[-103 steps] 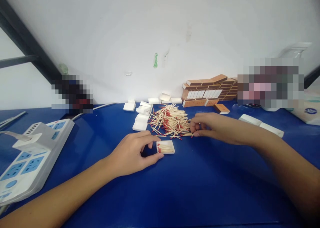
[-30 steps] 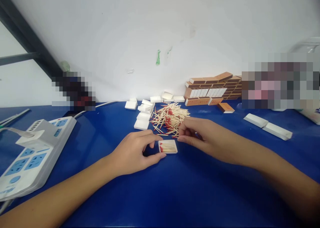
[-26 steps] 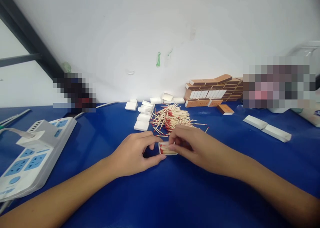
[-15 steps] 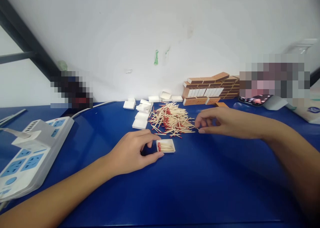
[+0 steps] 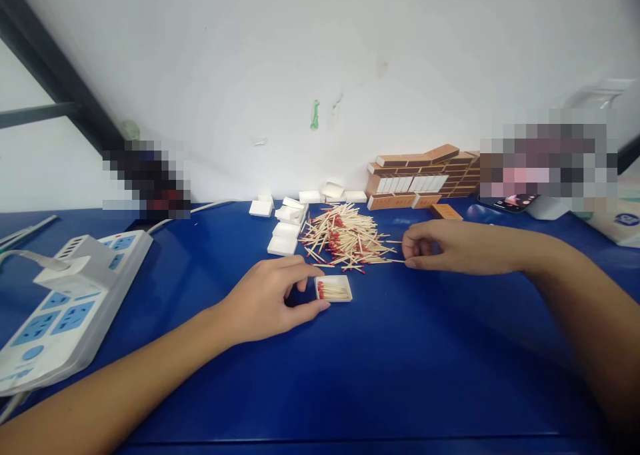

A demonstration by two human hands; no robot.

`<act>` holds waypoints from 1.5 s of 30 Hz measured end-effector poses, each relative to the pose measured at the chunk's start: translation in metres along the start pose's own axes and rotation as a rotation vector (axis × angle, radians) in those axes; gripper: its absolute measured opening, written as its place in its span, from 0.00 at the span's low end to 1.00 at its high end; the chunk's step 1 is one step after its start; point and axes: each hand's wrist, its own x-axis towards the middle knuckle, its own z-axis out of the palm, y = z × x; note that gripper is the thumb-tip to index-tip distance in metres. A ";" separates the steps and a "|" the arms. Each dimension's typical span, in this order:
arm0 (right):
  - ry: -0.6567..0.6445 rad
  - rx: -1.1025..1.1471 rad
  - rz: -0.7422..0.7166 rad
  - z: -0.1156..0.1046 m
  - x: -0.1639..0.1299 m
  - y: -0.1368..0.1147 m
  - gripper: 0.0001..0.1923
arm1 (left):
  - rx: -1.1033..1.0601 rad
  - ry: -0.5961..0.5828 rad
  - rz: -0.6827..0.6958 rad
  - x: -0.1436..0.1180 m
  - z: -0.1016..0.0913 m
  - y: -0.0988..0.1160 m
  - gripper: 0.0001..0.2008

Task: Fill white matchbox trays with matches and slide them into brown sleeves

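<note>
My left hand holds a small white matchbox tray by its left end, thumb at the near side and forefinger at the far side. Several matches lie side by side in it, red heads to the left. Just behind the tray is a loose heap of matches on the blue table. At the heap's right edge my right hand is closed in a pinch. Matchsticks reach from the heap to its fingertips, which partly hide their ends.
White empty trays stand left of and behind the heap. Brown matchboxes are stacked against the wall, with one box lying in front. A power strip with a plugged-in adapter is at left, a phone at right.
My right hand has shifted a little to the right, and matchsticks now stick out between the heap and its fingertips. My left hand keeps its hold on the tray.
</note>
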 end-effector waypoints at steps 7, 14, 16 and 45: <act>-0.006 0.054 -0.066 0.014 0.004 -0.026 0.19 | -0.015 -0.004 0.005 -0.001 0.000 -0.002 0.15; 0.187 0.164 -0.217 0.014 0.002 -0.044 0.19 | -0.021 -0.007 -0.006 0.000 0.000 -0.002 0.15; 0.220 0.272 -0.273 0.021 0.004 -0.054 0.16 | -0.020 -0.008 -0.010 0.000 0.000 -0.002 0.15; 0.659 0.015 -0.324 0.028 0.012 -0.054 0.14 | 0.026 -0.020 -0.112 0.001 -0.002 -0.002 0.16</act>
